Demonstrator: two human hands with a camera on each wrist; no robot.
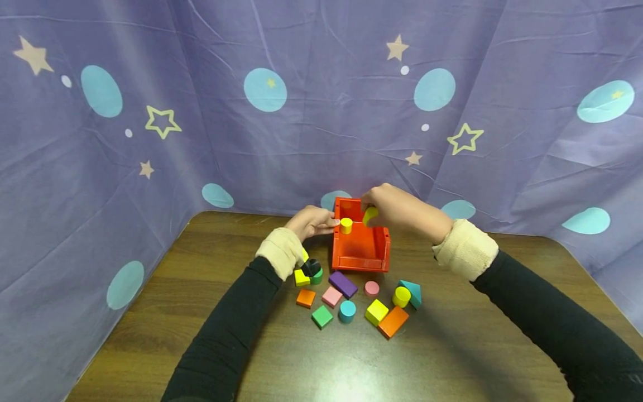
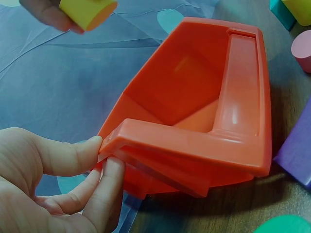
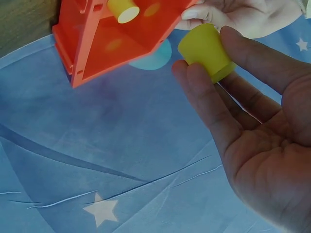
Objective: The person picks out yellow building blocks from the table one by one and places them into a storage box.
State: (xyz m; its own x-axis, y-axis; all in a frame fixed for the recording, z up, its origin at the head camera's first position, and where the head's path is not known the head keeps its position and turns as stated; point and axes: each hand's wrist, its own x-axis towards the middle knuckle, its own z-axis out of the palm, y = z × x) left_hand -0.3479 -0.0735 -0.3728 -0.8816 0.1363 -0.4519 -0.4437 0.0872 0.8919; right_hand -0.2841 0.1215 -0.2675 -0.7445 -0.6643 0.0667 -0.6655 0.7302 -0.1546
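A red plastic box (image 1: 359,245) with an open top stands at the back of the table. My left hand (image 1: 312,222) pinches its left rim between thumb and fingers, as the left wrist view shows close up. Inside the box, close to that rim, is a yellow cylinder (image 1: 346,225); the near wall hides it from the left wrist view. Another yellow cylinder (image 3: 206,52) is held between the thumb and fingertips of my right hand (image 3: 257,126), above the far right side of the box.
In front of the box lie a purple block (image 1: 344,284), a pink disc (image 1: 372,288), a teal triangle (image 1: 414,291), an orange block (image 1: 393,322), a blue cylinder (image 1: 347,311), a green block (image 1: 322,317) and several others. A patterned purple cloth (image 1: 321,139) hangs behind the table.
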